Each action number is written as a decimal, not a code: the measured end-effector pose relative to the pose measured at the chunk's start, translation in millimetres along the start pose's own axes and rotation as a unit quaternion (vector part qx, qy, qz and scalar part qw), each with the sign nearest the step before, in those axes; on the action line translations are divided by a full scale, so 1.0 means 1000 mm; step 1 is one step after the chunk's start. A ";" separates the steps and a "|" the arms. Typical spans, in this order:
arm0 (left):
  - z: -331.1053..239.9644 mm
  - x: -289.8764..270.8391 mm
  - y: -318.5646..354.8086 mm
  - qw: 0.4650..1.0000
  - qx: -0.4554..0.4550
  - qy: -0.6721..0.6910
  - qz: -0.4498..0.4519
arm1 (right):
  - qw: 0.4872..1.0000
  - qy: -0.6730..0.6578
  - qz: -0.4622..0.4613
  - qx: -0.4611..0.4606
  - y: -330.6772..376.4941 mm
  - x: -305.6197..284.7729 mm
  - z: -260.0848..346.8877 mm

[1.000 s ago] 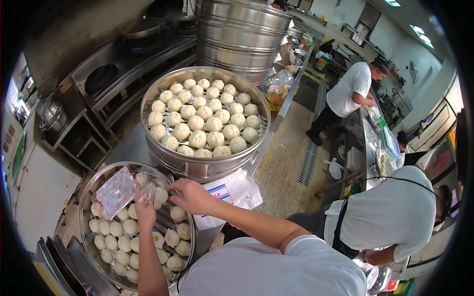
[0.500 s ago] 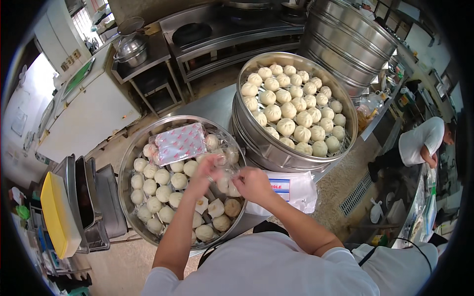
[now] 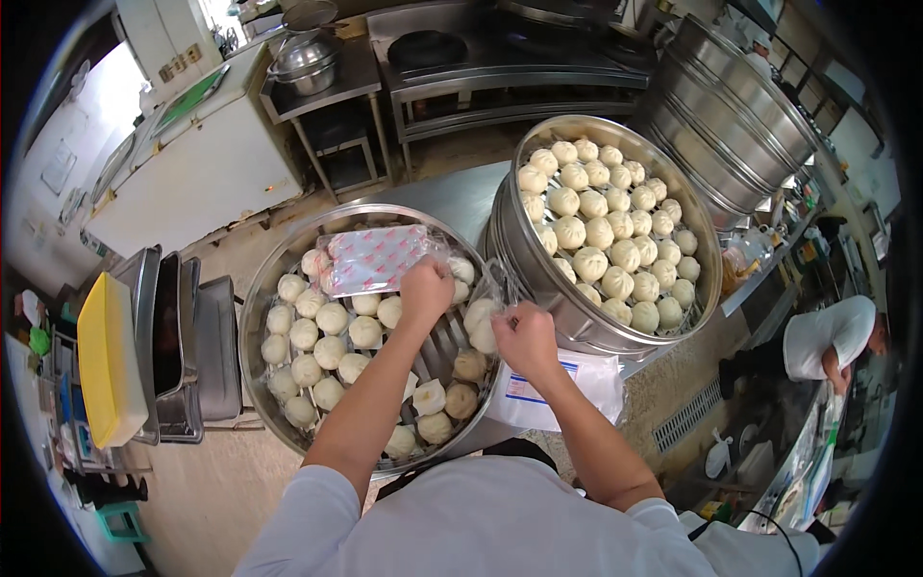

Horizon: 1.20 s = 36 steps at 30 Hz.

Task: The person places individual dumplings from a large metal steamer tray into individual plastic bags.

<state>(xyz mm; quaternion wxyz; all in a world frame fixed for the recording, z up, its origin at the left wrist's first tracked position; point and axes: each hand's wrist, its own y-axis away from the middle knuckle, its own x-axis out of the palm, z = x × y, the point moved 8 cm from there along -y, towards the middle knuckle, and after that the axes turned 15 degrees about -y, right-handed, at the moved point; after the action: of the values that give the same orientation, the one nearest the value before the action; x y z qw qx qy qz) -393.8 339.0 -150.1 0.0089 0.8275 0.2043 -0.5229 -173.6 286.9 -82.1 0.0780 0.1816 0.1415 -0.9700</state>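
Note:
A clear plastic bag (image 3: 481,325) with pale steamed buns in it hangs at the right side of the near round metal steamer tray (image 3: 252,332). My right hand (image 3: 526,338) is closed in a pinch on the bag's plastic, by the tray's right rim. My left hand (image 3: 426,290) is a loose fist above the middle of the tray, just below a packet with a pink-and-silver pattern (image 3: 377,260); what its fingers hold is hidden. Rows of steamed buns (image 3: 331,318) fill the tray's left part, and bare slats show in the middle.
A taller stacked steamer (image 3: 586,332) full of pleated buns stands at the right. Below it lies a white plastic packet (image 3: 577,389). Stacked metal steamers (image 3: 716,115) rise behind. Metal trays and a yellow tray (image 3: 108,361) stand at the left. A person (image 3: 832,337) works at far right.
My hands have moved apart, the right one pulling the bag's plastic toward the right rim. Several buns have left the tray's middle, baring slats. The view has shifted a little.

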 end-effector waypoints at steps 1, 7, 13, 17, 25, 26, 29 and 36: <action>-0.001 -0.002 -0.001 1.000 -0.007 0.010 -0.020 | 0.999 0.023 -0.005 -0.032 -0.006 0.004 0.002; 0.016 0.030 0.006 0.983 -0.101 0.127 0.082 | 0.945 0.300 0.089 -0.093 -0.013 0.050 -0.015; 0.028 0.012 0.032 0.916 -0.099 0.376 0.103 | 0.958 0.258 0.078 -0.102 -0.009 0.045 -0.009; 0.037 -0.044 0.079 0.930 -0.082 0.347 0.089 | 0.943 0.296 0.122 -0.090 -0.008 0.052 -0.007; 0.065 -0.084 0.204 0.922 -0.133 0.357 0.067 | 0.968 -0.054 0.246 -0.008 -0.062 0.169 0.029; 0.056 -0.087 0.211 0.918 -0.145 0.359 0.086 | 0.982 0.035 0.183 -0.014 -0.085 0.174 0.002; 0.041 -0.101 0.226 0.927 -0.141 0.337 0.089 | 0.966 0.209 0.143 -0.061 -0.118 0.189 -0.066; 0.081 -0.145 0.267 0.973 -0.119 0.197 -0.005 | 0.955 0.182 0.182 -0.145 -0.090 0.220 -0.019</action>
<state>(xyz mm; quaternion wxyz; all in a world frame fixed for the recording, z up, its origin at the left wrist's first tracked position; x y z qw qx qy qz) -424.4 28.6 -113.8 0.0643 0.9061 0.2669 -0.3219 -387.8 355.8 -159.7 0.2513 0.3647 0.2574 -0.8588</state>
